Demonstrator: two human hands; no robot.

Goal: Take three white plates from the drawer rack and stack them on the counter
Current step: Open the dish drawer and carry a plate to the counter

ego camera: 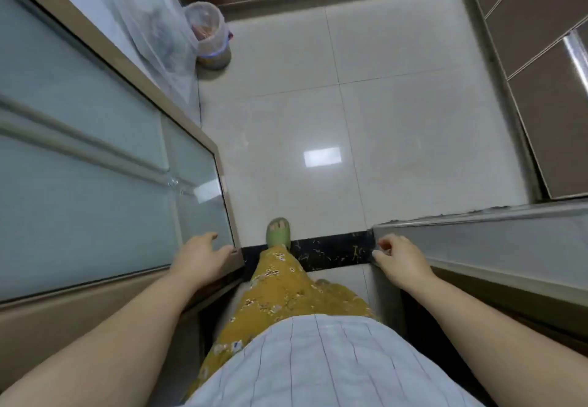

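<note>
Pale tiled floor (pixel 366 114) beyond a black threshold (pixel 331 254); left hand (pixel 199 258) spread wide, right hand (pixel 399 262) seemingly loosely curled, empty.

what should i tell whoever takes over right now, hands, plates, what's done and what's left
Left hand: open, fingers on the edge of the frosted glass door, holding nothing.
Right hand: loosely curled at the end of the door frame, holding nothing.
Person stands in the doorway, one foot in a green slipper on the black threshold, tiled floor ahead.
Plates, drawer rack, counter: none in view.
Done: nothing that shows.
Left: reach the drawer rack, take three white plates, stack them on the counter.
</note>
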